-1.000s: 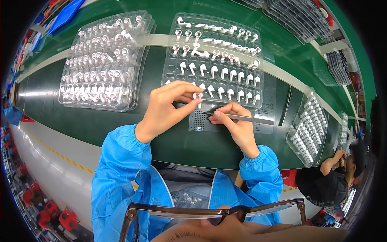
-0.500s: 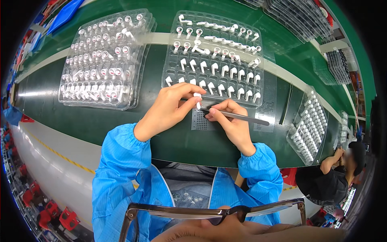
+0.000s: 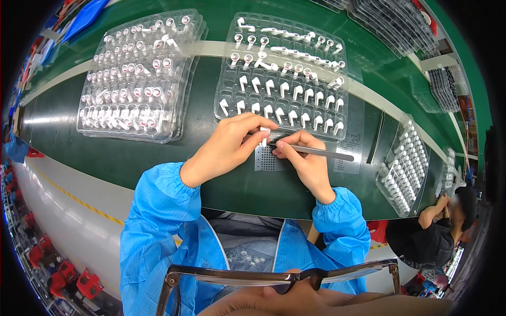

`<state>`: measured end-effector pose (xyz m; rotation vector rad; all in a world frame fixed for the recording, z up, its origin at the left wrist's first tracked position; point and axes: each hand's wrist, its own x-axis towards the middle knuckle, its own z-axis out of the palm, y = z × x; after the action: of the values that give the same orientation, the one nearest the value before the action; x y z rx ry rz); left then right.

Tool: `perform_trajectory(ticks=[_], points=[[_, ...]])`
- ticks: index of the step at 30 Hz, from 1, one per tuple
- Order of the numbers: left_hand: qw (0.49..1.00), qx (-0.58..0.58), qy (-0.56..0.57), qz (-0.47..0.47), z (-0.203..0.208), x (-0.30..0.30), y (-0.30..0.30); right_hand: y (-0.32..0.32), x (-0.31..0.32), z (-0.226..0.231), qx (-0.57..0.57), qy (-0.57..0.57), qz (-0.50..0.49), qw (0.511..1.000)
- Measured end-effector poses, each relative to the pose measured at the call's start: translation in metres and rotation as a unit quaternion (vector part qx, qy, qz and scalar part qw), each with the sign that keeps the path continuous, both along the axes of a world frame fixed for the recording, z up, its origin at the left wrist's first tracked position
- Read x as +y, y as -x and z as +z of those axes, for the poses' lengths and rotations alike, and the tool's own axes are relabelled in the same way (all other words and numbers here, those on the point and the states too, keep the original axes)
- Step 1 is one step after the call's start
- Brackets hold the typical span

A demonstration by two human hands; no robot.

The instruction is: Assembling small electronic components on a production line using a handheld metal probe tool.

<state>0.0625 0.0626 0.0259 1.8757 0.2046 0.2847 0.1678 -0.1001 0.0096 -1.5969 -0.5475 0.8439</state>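
- Earbud (image 3: 264,138): white, located between the two hands, above the near edge of the middle clear tray (image 3: 227,84).
- Left hand (image 3: 224,148): thumb and forefinger pinch the earbud; the stem points downward.
- Right hand (image 3: 307,156): thumb and fingers are pressed together on metal tweezers (image 3: 332,155). The shank extends to the right; the dark tip points left, toward the earbud. Whether the tip touches the stem cannot be determined.
- Change: one second earlier, the earbud's round end faced the camera and the tip stood apart, lower right. The earbud is now turned, that round face is out of sight, and the tip is just beside it.
- Significance: judged from this position, the stem side is presented to the tweezers, with the left hand acting as holder.
- Surroundings: a dotted grey sheet (image 3: 269,162) lies below the hands on the dark green bench (image 3: 247,192). Stacked clear trays (image 3: 182,100) of earbuds stand at left.
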Motion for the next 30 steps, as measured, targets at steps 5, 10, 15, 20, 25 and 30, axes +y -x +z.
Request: perform_trajectory(ticks=[5,10,15,20,25,30], points=[[0.999,0.045,-0.011,-0.022,0.007,0.002,0.0,0.0,0.0,-0.001,0.002,0.001,-0.001,1.0],[0.999,0.049,0.002,-0.015,0.006,0.001,0.001,0.001,0.0,0.0,0.001,0.0,-0.001,1.0],[0.999,0.046,-0.001,-0.014,0.007,0.001,0.001,0.002,0.0,-0.002,0.004,-0.009,-0.006,1.0],[0.999,0.05,0.007,-0.012,0.007,0.0,0.001,0.001,-0.001,-0.001,0.011,-0.005,-0.01,1.0],[0.998,0.055,-0.001,-0.014,0.008,0.001,0.0,0.001,0.0,0.003,0.03,-0.014,-0.013,0.999],[0.999,0.034,0.039,0.011,0.011,-0.004,0.0,0.0,0.0,0.006,0.046,-0.024,-0.024,0.998]])
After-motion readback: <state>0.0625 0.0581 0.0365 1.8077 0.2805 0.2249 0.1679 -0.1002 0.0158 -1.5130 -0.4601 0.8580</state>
